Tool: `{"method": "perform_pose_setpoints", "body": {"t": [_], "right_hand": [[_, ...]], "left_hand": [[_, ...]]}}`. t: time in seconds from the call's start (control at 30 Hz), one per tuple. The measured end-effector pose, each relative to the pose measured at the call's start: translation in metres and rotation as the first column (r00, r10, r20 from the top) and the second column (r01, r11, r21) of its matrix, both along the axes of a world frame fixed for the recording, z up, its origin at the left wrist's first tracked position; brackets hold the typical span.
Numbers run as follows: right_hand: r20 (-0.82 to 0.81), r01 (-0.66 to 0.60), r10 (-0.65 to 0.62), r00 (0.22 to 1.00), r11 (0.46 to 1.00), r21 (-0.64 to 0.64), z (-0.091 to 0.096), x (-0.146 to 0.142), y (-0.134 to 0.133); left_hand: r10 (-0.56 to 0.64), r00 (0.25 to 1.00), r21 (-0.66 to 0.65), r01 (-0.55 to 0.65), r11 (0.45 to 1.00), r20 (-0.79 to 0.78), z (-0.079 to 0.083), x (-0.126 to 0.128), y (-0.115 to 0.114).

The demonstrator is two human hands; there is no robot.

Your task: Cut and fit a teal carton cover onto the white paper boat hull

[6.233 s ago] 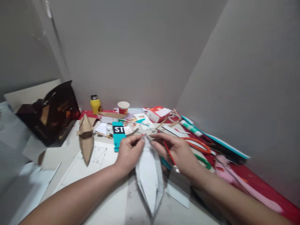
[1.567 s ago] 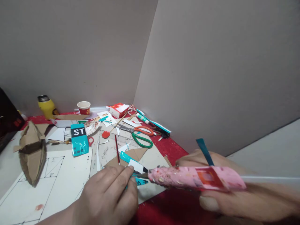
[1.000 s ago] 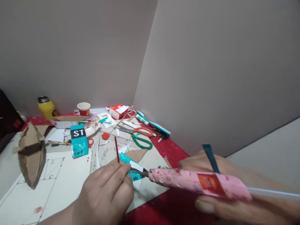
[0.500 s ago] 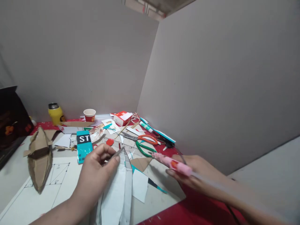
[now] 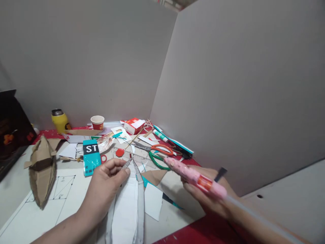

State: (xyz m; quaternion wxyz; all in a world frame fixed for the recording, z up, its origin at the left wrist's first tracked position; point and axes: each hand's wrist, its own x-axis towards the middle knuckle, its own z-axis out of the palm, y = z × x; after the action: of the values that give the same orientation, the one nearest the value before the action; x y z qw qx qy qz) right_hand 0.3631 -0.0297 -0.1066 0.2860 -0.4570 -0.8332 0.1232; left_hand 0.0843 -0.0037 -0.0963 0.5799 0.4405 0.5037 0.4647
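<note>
My left hand (image 5: 109, 181) pinches the tip of a white boat-shaped card model (image 5: 127, 206) between thumb and fingers. The model has raised side walls that meet at a narrow point away from me, and its near end runs out of view. On the right, my right hand (image 5: 203, 189) is closed around a pink hot glue gun (image 5: 193, 176). Its nozzle faces left, apart from the model, and a long clear glue stick (image 5: 259, 217) trails out of its back. Just beyond the nozzle lie scissors (image 5: 158, 156) with orange and green handles.
A brown cardboard boat (image 5: 42, 173) lies at left on a sheet with drawn lines (image 5: 43, 220). Behind are a teal packet (image 5: 91, 161), a paper cup (image 5: 97, 122), a yellow bottle (image 5: 60, 122), a clear ruler (image 5: 142, 159) and paper scraps. Grey panels (image 5: 228, 84) wall the table.
My right hand has moved a little right and down with the glue gun. My left hand keeps its pinch on the model, and the view has shifted slightly.
</note>
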Motion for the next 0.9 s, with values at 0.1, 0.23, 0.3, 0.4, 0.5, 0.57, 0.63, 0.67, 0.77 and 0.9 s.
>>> {"method": "perform_pose_setpoints", "body": {"t": [0.1,0.23,0.3,0.4,0.5,0.57,0.63,0.67,0.77,0.9], "right_hand": [[0.055,-0.102,0.101,0.993,0.994,0.031,0.007,-0.018,-0.013],[0.177,-0.181,0.157,0.972,0.974,0.133,0.007,-0.039,-0.014],[0.244,-0.195,0.142,0.959,0.958,0.21,0.007,-0.048,-0.01],[0.228,-0.233,0.171,0.958,0.932,0.277,0.009,-0.056,-0.004],[0.191,-0.259,0.209,0.959,0.92,0.295,0.009,-0.058,0.0],[0.203,-0.262,0.207,0.957,0.919,0.294,0.005,-0.056,0.002],[0.222,-0.241,0.182,0.958,0.929,0.28,0.0,-0.054,0.002],[0.231,-0.221,0.161,0.96,0.939,0.264,-0.003,-0.053,0.003],[0.263,-0.174,0.118,0.958,0.964,0.2,-0.01,-0.05,0.005],[0.279,-0.147,0.109,0.954,0.982,0.119,-0.012,-0.05,0.009]], "left_hand": [[0.014,0.999,0.024,-0.013,1.0,-0.032,-0.002,0.001,0.0],[0.009,0.999,0.039,-0.008,0.999,-0.031,-0.004,0.002,0.0],[0.002,1.0,0.046,-0.001,0.999,-0.027,-0.005,0.002,0.001],[0.018,0.999,0.058,-0.016,0.998,-0.034,-0.004,0.003,0.001],[0.037,0.998,0.061,-0.034,0.998,-0.047,-0.002,0.004,0.002],[0.045,0.997,0.063,-0.041,0.997,-0.055,-0.002,0.004,0.002],[0.05,0.997,0.071,-0.046,0.996,-0.062,-0.002,0.004,0.002],[0.053,0.996,0.076,-0.048,0.996,-0.066,-0.003,0.005,0.001],[0.061,0.995,0.102,-0.053,0.993,-0.081,-0.003,0.004,0.0],[0.067,0.994,0.12,-0.056,0.991,-0.085,-0.003,0.005,-0.001]]}}
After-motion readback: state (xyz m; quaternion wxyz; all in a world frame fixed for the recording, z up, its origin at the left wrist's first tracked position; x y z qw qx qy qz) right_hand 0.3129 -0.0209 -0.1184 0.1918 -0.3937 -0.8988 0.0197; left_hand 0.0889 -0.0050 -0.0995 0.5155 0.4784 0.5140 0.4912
